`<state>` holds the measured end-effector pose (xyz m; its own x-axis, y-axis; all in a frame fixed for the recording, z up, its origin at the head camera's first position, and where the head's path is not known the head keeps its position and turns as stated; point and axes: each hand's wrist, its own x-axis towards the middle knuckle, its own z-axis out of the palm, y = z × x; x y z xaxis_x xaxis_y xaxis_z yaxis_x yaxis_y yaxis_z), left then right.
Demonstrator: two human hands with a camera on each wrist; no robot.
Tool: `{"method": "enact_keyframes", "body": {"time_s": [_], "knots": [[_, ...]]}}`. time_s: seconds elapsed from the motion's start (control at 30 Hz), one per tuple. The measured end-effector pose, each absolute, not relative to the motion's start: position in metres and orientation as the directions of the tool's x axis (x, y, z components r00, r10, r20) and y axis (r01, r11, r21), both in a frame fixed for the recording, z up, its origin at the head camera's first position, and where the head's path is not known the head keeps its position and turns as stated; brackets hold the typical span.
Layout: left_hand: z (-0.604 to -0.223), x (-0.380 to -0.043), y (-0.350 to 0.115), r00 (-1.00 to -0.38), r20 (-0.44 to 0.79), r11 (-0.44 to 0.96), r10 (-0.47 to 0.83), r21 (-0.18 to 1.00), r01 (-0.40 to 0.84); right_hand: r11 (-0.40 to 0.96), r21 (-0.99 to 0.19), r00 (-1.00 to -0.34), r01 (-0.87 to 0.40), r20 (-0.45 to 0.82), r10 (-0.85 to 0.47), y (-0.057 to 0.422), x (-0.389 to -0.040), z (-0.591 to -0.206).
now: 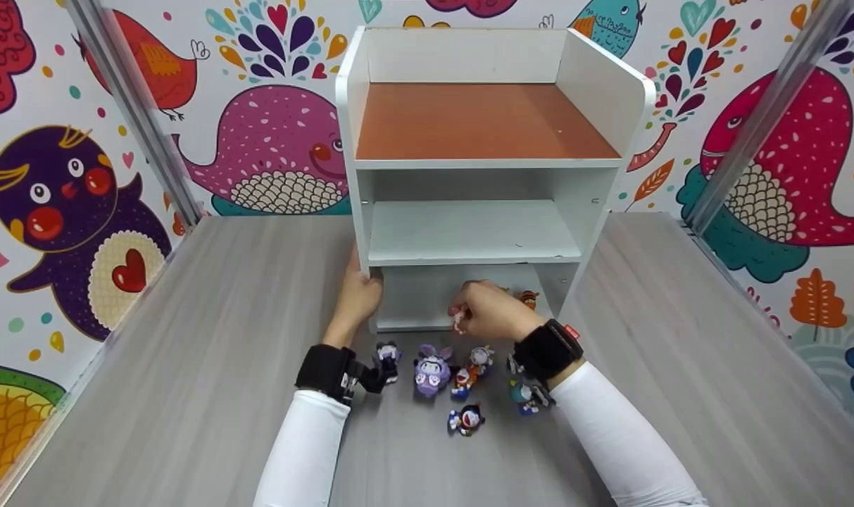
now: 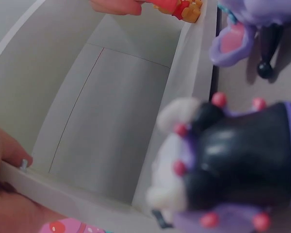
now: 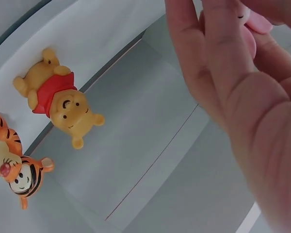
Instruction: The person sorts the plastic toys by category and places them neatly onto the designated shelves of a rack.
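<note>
My left hand (image 1: 360, 292) grips the left side panel of a white shelf unit (image 1: 474, 231); in the left wrist view its fingers (image 2: 12, 148) and thumb lie on either side of the panel edge. At the front of the bottom compartment, my right hand (image 1: 493, 310) pinches a small pink figurine (image 3: 249, 42), mostly hidden by the fingers. Near that hand, a Winnie the Pooh figurine (image 3: 58, 99) in a red shirt and an orange striped Tigger figurine (image 3: 19, 160) lie on the bottom shelf.
On the grey floor before the unit lie a black-and-purple figurine (image 1: 387, 360), a purple eared figurine (image 1: 432, 372), a red-and-blue figurine (image 1: 463, 382), a black-and-white figurine (image 1: 467, 420) and a teal-and-blue figurine (image 1: 524, 396). A brown top shelf (image 1: 476, 123) is above. Printed walls stand behind and beside.
</note>
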<state>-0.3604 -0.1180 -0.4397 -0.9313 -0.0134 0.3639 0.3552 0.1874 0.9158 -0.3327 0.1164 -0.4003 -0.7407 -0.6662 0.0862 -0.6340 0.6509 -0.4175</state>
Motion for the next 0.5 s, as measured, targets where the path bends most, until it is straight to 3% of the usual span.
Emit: {"method": "enact_keyframes", "body": {"time_s": [0.5], "knots": [[-0.441,-0.361,-0.117,-0.927,0.374,0.201,-0.03,0.911,0.361,0.744,-0.392,-0.835,-0.541,0.152,-0.528,0.119,-0.346,-0.402]]}}
